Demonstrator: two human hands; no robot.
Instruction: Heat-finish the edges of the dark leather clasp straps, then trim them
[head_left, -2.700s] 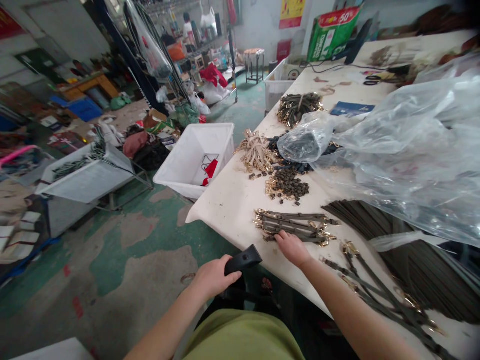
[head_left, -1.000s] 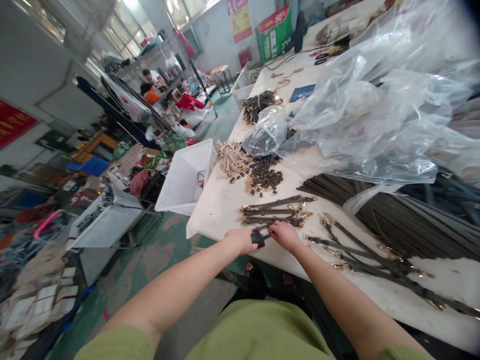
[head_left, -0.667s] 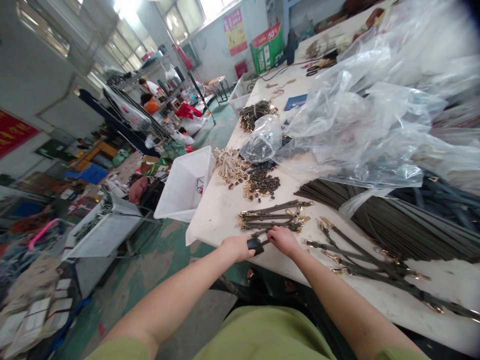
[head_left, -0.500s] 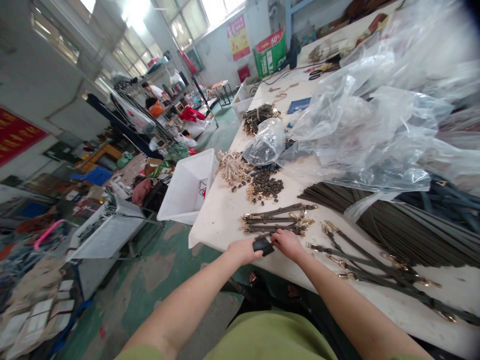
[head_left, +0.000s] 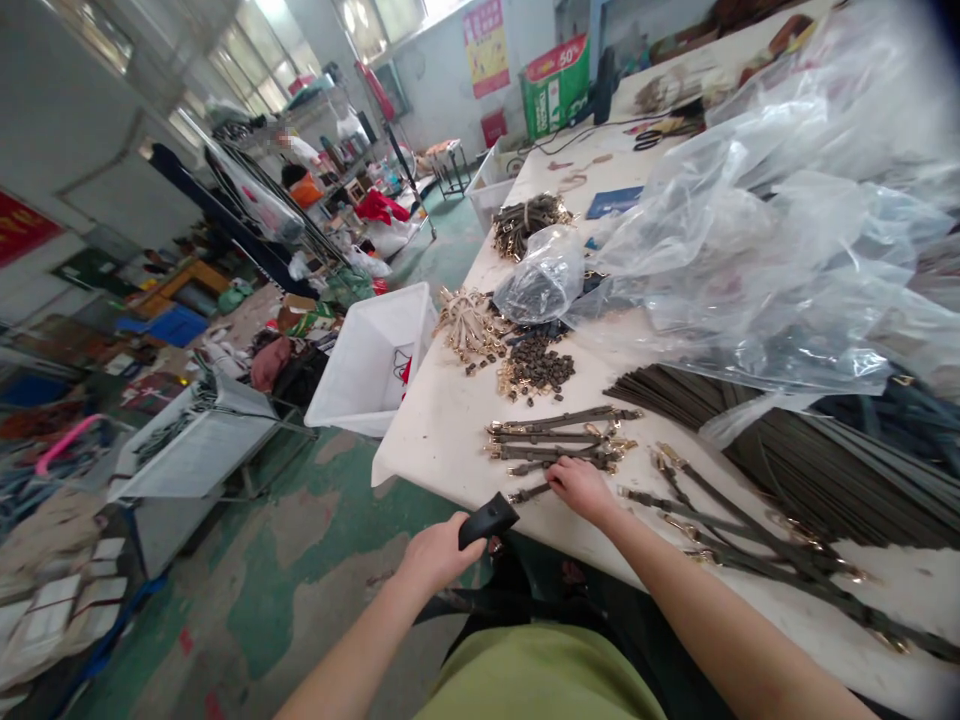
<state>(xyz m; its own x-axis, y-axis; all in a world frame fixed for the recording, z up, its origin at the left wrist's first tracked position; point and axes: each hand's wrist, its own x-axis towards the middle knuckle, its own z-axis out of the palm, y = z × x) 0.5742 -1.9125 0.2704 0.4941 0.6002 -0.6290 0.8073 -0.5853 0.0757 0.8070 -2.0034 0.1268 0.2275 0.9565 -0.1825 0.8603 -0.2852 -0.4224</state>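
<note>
My left hand (head_left: 435, 552) is closed round a black handheld object (head_left: 487, 520) with a smooth, block-like end, held off the table's front edge. Its exact kind does not show. My right hand (head_left: 579, 486) rests low over the table, fingers closed on a short dark olive strap (head_left: 531, 493) with a metal end. Just beyond it several similar straps (head_left: 551, 437) with gold-coloured clasps lie side by side. To the right, longer straps (head_left: 739, 500) with gold hooks are spread out.
A heap of small dark loops (head_left: 536, 368) and a bundle of beige straps (head_left: 469, 325) lie farther back. Clear plastic sheeting (head_left: 750, 260) covers the right side, beside a thick bundle of dark strips (head_left: 810, 470). A white bin (head_left: 367, 360) stands left of the table (head_left: 420, 450).
My left hand has drawn back to the left and down, away from the right hand, carrying the black object. My right hand stays on the strap. The view has shifted slightly.
</note>
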